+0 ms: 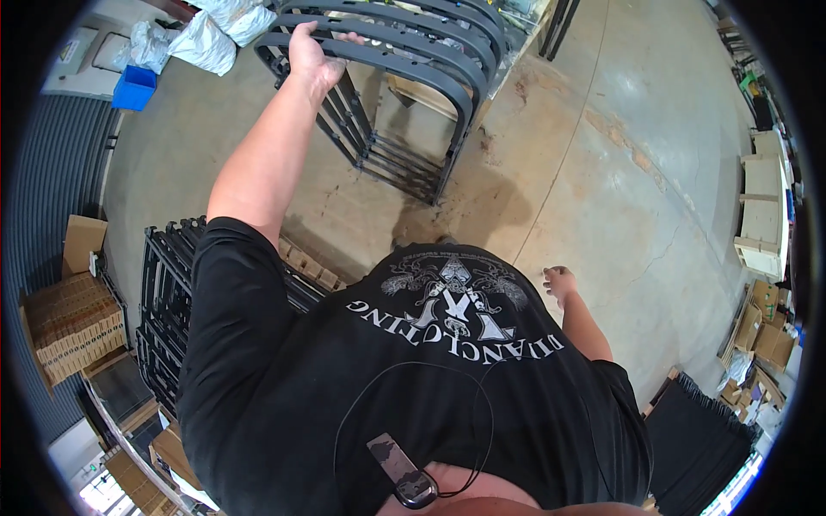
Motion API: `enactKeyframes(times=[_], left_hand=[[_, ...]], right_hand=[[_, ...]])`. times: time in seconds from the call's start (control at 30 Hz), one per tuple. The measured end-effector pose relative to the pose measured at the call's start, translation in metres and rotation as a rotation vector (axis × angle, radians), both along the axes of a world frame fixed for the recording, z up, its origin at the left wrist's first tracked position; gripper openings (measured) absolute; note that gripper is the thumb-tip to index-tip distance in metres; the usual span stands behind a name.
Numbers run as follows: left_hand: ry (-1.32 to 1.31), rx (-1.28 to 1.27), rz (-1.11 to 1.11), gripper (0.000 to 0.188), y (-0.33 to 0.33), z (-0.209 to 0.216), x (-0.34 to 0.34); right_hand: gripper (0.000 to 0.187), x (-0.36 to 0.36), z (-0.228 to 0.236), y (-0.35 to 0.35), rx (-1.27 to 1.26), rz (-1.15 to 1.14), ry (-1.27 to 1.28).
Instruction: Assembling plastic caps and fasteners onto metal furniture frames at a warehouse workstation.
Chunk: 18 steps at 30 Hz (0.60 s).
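Several dark grey metal frames [465,107] with rounded corners stand upright in a row in front of me. My left hand [315,62] reaches forward and is closed around the top bar of the nearest frame, its fingertips showing past the bar. Down at my right side hangs my right hand [559,284], holding nothing, its fingers loosely bent and apart above the concrete floor [619,215]. The lower bars of the frames reach down to the floor.
More black metal frames [163,318] are stacked close on my left. A blue bin [134,88] and white sacks [205,43] lie at the far left. Stacked cardboard [77,331] stands further left. Black panels [699,439] are behind on the right, near cardboard boxes [774,344].
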<state>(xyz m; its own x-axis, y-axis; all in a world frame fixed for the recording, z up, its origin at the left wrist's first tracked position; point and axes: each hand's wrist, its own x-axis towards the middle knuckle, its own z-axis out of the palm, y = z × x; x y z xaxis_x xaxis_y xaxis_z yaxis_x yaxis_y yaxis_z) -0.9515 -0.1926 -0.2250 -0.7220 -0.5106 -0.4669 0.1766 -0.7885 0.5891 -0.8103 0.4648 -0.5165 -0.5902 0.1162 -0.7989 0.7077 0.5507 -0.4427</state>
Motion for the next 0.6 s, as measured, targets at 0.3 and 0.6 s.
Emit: enactKeyframes(times=[0.3,0.6], left_hand=[[-0.319,-0.354,-0.227,0.038,0.018,-0.028,0.073],[-0.885,-0.332,-0.045,0.029,0.142,-0.23,0.392]], right_hand=[[0.032,-0.02,-0.018,0.008,-0.026,0.033,-0.059],[0.023,-0.055,-0.066,0.017,0.049,0.838,0.12]])
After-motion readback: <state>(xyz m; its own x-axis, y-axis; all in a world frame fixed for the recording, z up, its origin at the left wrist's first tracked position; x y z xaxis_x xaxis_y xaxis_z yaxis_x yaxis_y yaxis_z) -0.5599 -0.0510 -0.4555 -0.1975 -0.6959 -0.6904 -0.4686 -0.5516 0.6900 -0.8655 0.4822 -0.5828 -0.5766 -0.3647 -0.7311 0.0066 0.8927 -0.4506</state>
